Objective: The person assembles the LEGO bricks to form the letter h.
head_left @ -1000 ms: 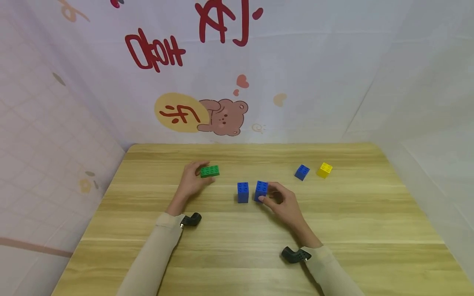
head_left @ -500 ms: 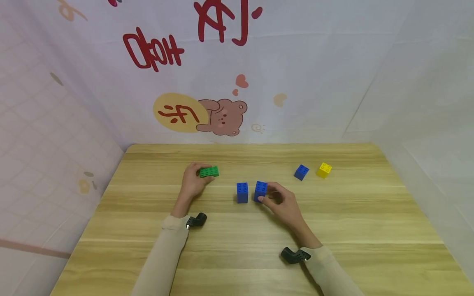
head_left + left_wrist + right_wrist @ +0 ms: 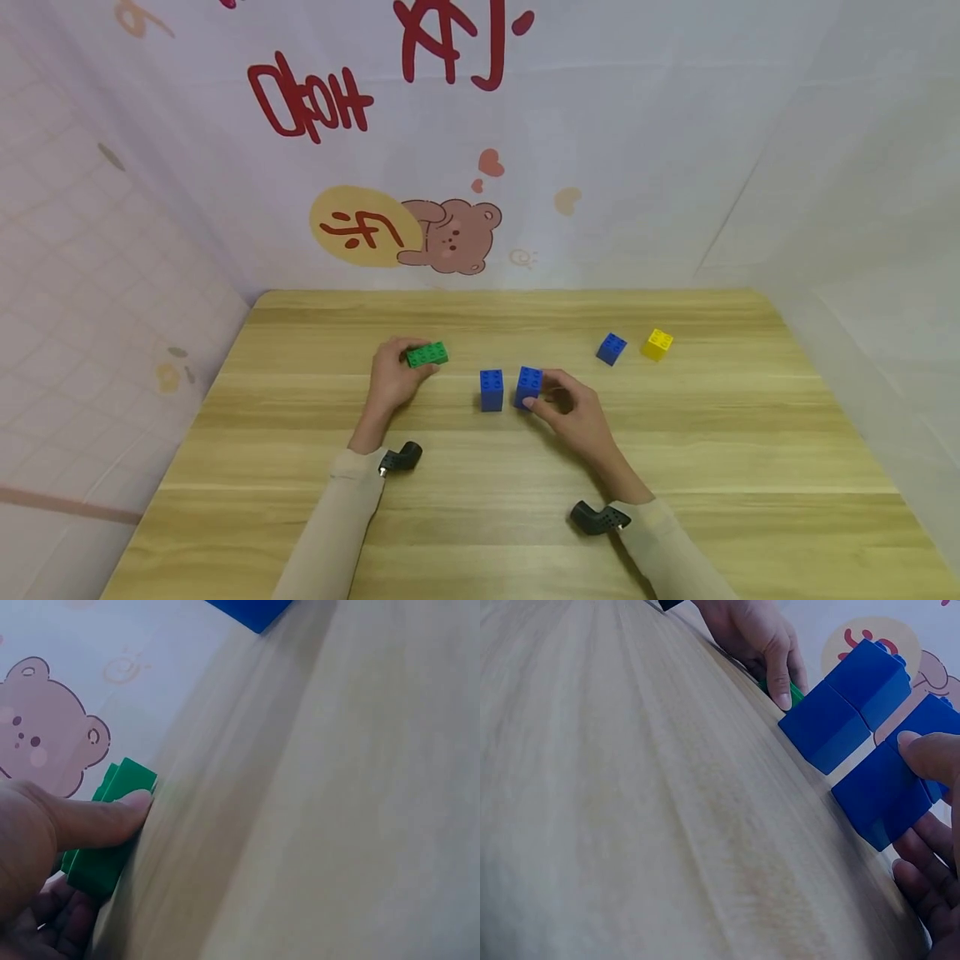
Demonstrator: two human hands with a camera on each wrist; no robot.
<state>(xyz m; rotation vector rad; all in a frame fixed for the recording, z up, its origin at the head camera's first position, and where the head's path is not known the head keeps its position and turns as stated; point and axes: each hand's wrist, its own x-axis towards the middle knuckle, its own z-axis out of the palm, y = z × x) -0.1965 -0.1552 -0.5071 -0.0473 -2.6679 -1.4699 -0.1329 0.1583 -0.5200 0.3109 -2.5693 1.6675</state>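
My left hand point(image 3: 394, 375) pinches a long green toy brick point(image 3: 427, 354) between thumb and fingers, studs upward, at the left of the table. In the left wrist view the thumb presses on the side of the green brick point(image 3: 129, 780). My right hand point(image 3: 577, 412) grips a stack of two blue bricks point(image 3: 528, 387), thumb in front and fingers behind. Just left of it stands a second blue stack point(image 3: 491, 392), also two bricks high in the right wrist view, untouched, with a narrow gap between the stacks point(image 3: 847, 705).
A single blue brick point(image 3: 611, 349) and a yellow brick point(image 3: 657, 344) lie at the back right of the wooden table point(image 3: 480, 517). Behind the table hangs a white printed cloth point(image 3: 622, 125) with a bear and red characters.
My left hand has closed its thumb and fingers on the green brick, which has shifted slightly toward me and turned a little. The right hand and the blue stacks stay in place.
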